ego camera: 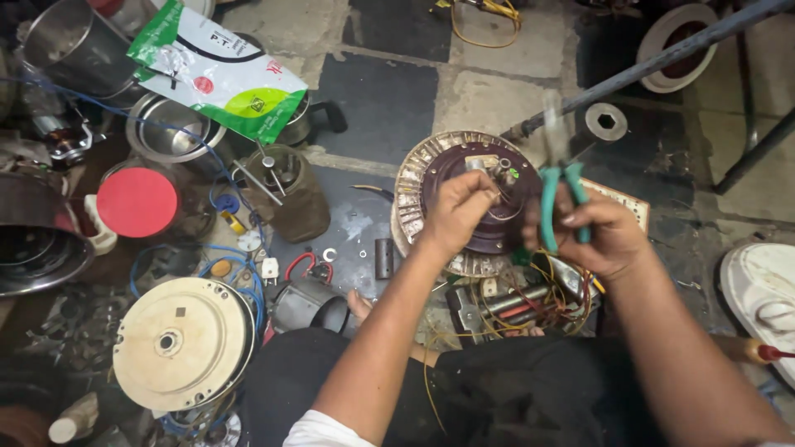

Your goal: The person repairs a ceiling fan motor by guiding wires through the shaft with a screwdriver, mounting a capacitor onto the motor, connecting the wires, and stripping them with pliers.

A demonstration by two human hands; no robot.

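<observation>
The largest item before you is the round fan motor stator with a dark maroon hub and a ring of pale metal laminations (418, 194), resting on the grey-and-black tiled floor (389, 99) directly ahead of your knees. Your left hand (457, 211) lies on the hub face, fingertips pinched together on a small part near the centre shaft; what they grip is too small to identify. Your right hand (604, 236) is closed around the teal-handled pliers (561, 186), whose nose points up and away, blurred; whether the tips hold anything cannot be told.

Risks, as a judgement: the pliers' nose stands just beside your left fingertips, so a slip could nip them. The bundle of red and yellow wires (546, 302) below the stator could snag on either wrist and drag loose parts.

Containers: the stainless steel bowl (170, 132) at far left looks empty. The brown cylindrical housing (290, 194) holds metal rods standing upright. The cream round motor cover (178, 339) sits at lower left. The small loose washers (331, 255) lie on the floor between housing and stator.
</observation>
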